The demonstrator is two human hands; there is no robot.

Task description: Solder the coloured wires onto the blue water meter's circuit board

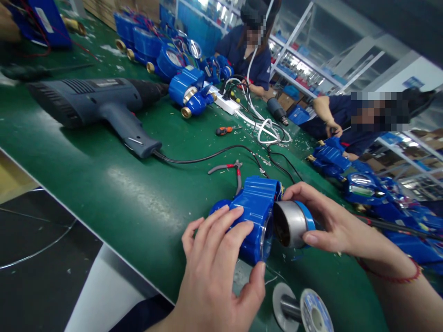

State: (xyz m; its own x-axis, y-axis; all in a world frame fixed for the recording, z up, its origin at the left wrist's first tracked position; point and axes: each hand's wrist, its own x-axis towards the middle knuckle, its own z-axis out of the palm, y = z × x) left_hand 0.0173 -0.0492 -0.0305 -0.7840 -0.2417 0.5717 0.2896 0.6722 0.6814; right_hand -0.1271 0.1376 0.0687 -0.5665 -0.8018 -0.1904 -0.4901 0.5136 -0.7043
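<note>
My left hand [221, 258] is laid over a blue water meter [256, 203], its fingers across the housing and its thumb at the lower edge of the round face. Between the thumb and fingers of my right hand [321, 221] is a short silver metal cylinder [290, 223] with a blue rim [305, 216]. The cylinder's open end faces the meter; whether the two touch I cannot tell. Red-and-grey cutting pliers [230, 167] lie just behind the meter. Closer to me stands a spool of solder wire [301, 306].
A grey heat gun [110, 106] lies at the left, its cord running across the green table [138, 198]. Beyond are an orange screwdriver [224, 131], a white power strip [224, 103] and several blue meters [145, 41]. Two co-workers [242, 55] sit across the table; more meters [367, 184] crowd the right.
</note>
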